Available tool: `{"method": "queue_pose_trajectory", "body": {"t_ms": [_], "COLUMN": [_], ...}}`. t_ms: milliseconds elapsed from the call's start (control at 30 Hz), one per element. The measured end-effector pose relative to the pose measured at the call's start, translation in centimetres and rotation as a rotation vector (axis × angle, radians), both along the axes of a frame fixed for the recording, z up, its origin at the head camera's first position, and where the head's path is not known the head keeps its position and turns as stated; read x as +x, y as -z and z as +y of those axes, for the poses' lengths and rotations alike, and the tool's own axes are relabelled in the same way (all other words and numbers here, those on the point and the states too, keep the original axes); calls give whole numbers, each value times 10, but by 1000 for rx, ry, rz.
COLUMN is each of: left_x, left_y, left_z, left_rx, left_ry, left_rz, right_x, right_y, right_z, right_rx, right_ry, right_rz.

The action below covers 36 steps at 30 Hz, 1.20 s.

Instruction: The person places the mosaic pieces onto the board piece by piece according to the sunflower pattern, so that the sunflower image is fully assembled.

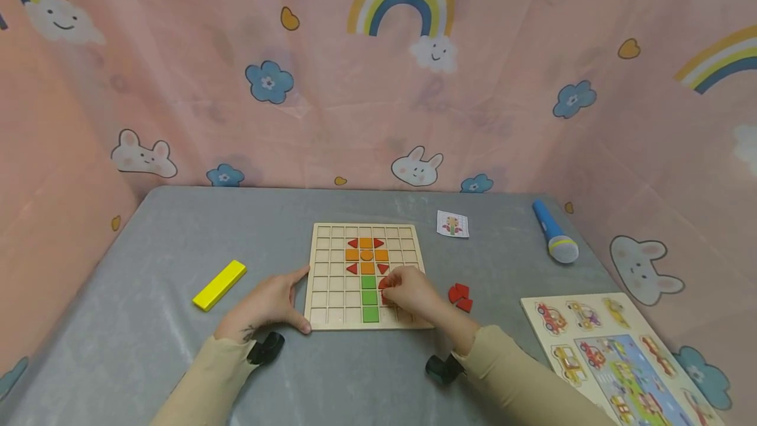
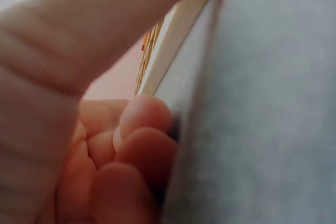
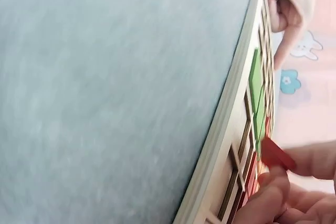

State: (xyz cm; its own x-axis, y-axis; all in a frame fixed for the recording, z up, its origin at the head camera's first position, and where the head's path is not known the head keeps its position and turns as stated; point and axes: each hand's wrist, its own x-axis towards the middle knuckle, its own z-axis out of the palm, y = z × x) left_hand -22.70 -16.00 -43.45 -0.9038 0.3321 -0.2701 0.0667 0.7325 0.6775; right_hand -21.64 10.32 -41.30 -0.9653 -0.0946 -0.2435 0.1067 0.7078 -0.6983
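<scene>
Left hand (image 1: 269, 304) grips the near-left corner of the square wooden grid board (image 1: 333, 281) lying on the grey table (image 1: 165, 242). Right hand (image 1: 414, 291) pinches a small red wooden piece (image 3: 275, 155) just right of the green squares (image 1: 369, 296).

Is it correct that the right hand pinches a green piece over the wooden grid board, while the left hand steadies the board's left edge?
Not quite: the piece in the right hand is red, not green, as the right wrist view shows. The green squares already lie in the wooden grid board. The rest holds: the left hand steadies the board's left edge.
</scene>
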Motion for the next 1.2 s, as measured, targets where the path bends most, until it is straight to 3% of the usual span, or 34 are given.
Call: {"method": "queue_pose_trajectory", "body": {"t_ms": [367, 733, 1067, 1200], "left_x": [0, 0, 0, 1], "left_y": [1, 2, 2, 3], "left_z": [-1, -1, 0, 0], "left_rx": [10, 10, 18, 16], "left_ry": [1, -2, -1, -8], "left_rz": [6, 6, 3, 3], "right_x": [0, 1, -6, -7], "right_y": [0, 1, 1, 1], "right_z": [-3, 0, 7, 10], "right_rx": [-101, -28, 94, 98], "right_ry": [45, -6, -69, -86], "right_rz": [9, 69, 55, 70]}}
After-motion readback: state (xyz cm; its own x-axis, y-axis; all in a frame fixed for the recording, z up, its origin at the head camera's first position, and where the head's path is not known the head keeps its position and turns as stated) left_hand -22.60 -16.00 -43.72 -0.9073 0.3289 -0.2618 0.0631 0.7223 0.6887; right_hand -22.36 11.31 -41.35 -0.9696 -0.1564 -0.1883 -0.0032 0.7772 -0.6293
